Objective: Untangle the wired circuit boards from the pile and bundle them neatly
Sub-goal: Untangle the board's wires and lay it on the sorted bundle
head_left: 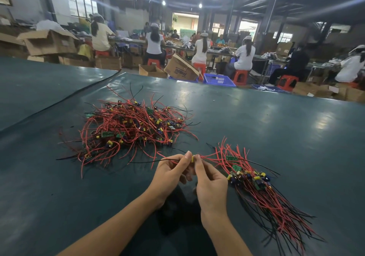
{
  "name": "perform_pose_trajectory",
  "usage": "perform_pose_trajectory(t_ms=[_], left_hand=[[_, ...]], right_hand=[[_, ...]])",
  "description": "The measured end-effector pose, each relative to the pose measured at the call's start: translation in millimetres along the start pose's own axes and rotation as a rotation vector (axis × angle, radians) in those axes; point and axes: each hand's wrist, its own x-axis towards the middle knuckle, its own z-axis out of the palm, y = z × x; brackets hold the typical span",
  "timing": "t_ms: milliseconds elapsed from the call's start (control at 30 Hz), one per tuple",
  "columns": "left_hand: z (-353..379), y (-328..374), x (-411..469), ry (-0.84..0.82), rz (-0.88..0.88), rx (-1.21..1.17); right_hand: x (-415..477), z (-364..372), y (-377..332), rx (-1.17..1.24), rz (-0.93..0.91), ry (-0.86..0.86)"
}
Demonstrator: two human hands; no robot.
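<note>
A tangled pile of wired circuit boards, with red and black wires, green boards and yellow parts, lies on the dark green table to the left of centre. A sorted bundle lies at the right with its wires running the same way. Between the two heaps, my left hand and my right hand pinch a single wired board by its small yellow part. Its red and black wires trail left past my left fingers and right toward the bundle.
The table's far edge runs across the middle of the view, and a seam in the cover crosses at the left. Beyond stand cardboard boxes, blue crates, red stools and several seated workers at other benches.
</note>
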Motion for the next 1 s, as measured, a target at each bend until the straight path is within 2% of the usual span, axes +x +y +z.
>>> perform_pose_trajectory(t_ms=[300, 500, 733, 1000], left_hand=[[4, 2, -2, -0.019, 0.026, 0.077], [4, 5, 2, 0.024, 0.016, -0.002], [3, 9, 1, -0.009, 0.012, -0.018], [-5, 7, 2, 0.065, 0.031, -0.007]], right_hand=[[6, -4, 0, 0.034, -0.047, 0.114], [29, -15, -2, 0.077, -0.032, 0.313], [49, -38, -6, 0.125, -0.053, 0.447], [50, -46, -7, 0.135, -0.084, 0.485]])
